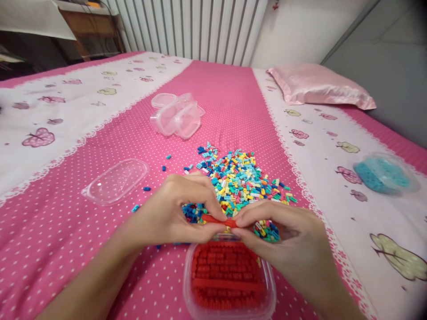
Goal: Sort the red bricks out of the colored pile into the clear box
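Between my two hands is a short row of red building bricks (213, 219), held level just above a clear plastic container (187, 284). My left hand (182, 209) pinches its left part between thumb and fingers. The thumb and forefinger of my right hand (283, 226) close on its right end. Rows of red bricks (227, 275) lie packed inside the container below. Behind my hands spreads a pile of small mixed bricks (236, 178) in blue, turquoise, yellow, white, green and pink. My fingers partly hide the red row and the near side of the pile.
A clear lid (116, 182) lies to the left, with a few loose blue bricks (147, 189) near it. Farther back are several nested clear containers (176, 115). At right sits a container of turquoise bricks (383, 175); a pink pillow (320, 84) rests on the bed (227, 89) behind.
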`<act>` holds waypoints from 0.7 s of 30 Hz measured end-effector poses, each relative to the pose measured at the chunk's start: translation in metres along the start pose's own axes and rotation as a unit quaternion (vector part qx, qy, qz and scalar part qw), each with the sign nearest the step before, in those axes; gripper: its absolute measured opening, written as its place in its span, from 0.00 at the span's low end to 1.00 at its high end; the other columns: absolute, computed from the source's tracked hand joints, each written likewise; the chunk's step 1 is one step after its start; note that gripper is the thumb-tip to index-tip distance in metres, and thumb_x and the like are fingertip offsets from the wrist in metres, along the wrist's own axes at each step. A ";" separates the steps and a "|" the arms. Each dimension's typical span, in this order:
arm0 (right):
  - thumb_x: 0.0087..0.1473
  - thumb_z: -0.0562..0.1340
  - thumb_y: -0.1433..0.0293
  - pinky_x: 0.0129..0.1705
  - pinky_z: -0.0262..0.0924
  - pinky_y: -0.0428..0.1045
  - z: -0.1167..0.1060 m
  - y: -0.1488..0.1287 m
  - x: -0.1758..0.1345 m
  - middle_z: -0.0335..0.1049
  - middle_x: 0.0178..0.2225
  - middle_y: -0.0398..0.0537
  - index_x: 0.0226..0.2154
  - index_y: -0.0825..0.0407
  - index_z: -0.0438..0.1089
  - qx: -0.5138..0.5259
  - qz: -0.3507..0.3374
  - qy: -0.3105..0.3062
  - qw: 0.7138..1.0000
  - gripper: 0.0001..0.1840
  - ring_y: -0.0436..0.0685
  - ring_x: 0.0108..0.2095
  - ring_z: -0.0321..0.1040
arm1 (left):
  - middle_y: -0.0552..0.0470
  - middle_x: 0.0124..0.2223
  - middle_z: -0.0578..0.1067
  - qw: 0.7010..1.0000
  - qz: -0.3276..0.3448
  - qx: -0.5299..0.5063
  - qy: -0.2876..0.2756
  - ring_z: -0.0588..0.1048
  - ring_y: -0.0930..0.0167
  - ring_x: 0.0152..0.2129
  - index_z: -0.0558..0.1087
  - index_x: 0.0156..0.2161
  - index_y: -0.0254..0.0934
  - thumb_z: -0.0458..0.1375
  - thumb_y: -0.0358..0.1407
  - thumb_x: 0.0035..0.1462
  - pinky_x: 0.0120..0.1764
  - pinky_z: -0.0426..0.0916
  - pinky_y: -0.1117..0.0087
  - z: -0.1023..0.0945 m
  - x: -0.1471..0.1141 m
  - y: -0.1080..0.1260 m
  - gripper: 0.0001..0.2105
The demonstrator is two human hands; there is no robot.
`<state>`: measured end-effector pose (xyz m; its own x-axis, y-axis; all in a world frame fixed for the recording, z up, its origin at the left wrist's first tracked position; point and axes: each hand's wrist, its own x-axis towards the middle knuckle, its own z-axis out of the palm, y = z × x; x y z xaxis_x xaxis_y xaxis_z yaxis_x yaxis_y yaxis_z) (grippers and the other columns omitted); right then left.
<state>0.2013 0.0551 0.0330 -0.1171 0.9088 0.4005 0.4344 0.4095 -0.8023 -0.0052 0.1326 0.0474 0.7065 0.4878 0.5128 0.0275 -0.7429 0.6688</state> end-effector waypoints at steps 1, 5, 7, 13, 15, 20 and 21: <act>0.51 0.71 0.74 0.36 0.71 0.45 0.000 0.000 0.000 0.80 0.29 0.35 0.29 0.45 0.76 0.007 -0.004 -0.002 1.000 0.07 0.50 0.30 0.78 | 0.53 0.28 0.80 1.000 0.006 -0.008 0.001 0.76 0.75 0.25 0.77 0.31 0.36 0.67 0.29 0.54 0.33 0.71 0.73 0.001 -0.001 0.000 0.04; 0.51 0.71 0.75 0.36 0.72 0.45 -0.001 0.000 0.000 0.81 0.30 0.36 0.29 0.45 0.76 0.045 0.002 -0.007 0.999 0.08 0.50 0.31 0.78 | 0.52 0.29 0.81 0.999 0.028 -0.030 -0.002 0.77 0.75 0.27 0.76 0.31 0.35 0.67 0.26 0.54 0.33 0.73 0.73 0.004 -0.003 -0.002 0.05; 0.50 0.72 0.75 0.35 0.72 0.46 -0.001 0.000 0.000 0.81 0.30 0.37 0.29 0.45 0.77 0.074 0.013 -0.008 0.997 0.08 0.51 0.31 0.78 | 0.51 0.30 0.81 0.999 0.030 -0.037 -0.005 0.78 0.74 0.28 0.76 0.31 0.35 0.67 0.26 0.54 0.34 0.73 0.73 0.004 -0.003 -0.002 0.05; 0.49 0.73 0.72 0.32 0.73 0.45 0.001 0.001 0.001 0.81 0.28 0.39 0.28 0.45 0.77 0.119 0.027 -0.003 0.993 0.07 0.52 0.29 0.78 | 0.52 0.28 0.80 0.999 0.026 -0.023 0.001 0.77 0.74 0.26 0.76 0.31 0.36 0.66 0.27 0.55 0.33 0.73 0.74 0.002 -0.001 0.002 0.04; 0.48 0.74 0.72 0.33 0.74 0.46 0.002 0.001 0.000 0.81 0.28 0.40 0.27 0.46 0.78 0.117 0.026 0.006 0.993 0.07 0.52 0.29 0.79 | 0.52 0.28 0.80 1.000 0.008 -0.009 0.000 0.77 0.75 0.25 0.77 0.33 0.36 0.65 0.27 0.54 0.32 0.72 0.75 0.001 0.000 0.005 0.03; 0.45 0.76 0.72 0.30 0.74 0.44 0.000 0.002 0.000 0.80 0.26 0.39 0.27 0.45 0.78 0.093 0.048 0.025 0.994 0.09 0.51 0.27 0.78 | 0.51 0.33 0.82 1.000 0.004 0.001 -0.021 0.78 0.74 0.28 0.79 0.41 0.37 0.65 0.30 0.57 0.34 0.72 0.76 0.001 0.000 0.006 0.06; 0.44 0.76 0.72 0.30 0.74 0.43 0.000 0.002 0.000 0.81 0.27 0.39 0.28 0.45 0.78 0.093 0.052 0.023 0.994 0.09 0.51 0.27 0.78 | 0.52 0.33 0.82 1.000 0.008 0.000 -0.024 0.78 0.74 0.29 0.79 0.40 0.37 0.66 0.31 0.57 0.34 0.72 0.75 0.001 0.000 0.006 0.05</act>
<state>0.2022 0.0560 0.0314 -0.0383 0.9441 0.3275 0.2687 0.3254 -0.9066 -0.0041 0.1282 0.0511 0.7395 0.4541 0.4970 0.0161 -0.7500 0.6613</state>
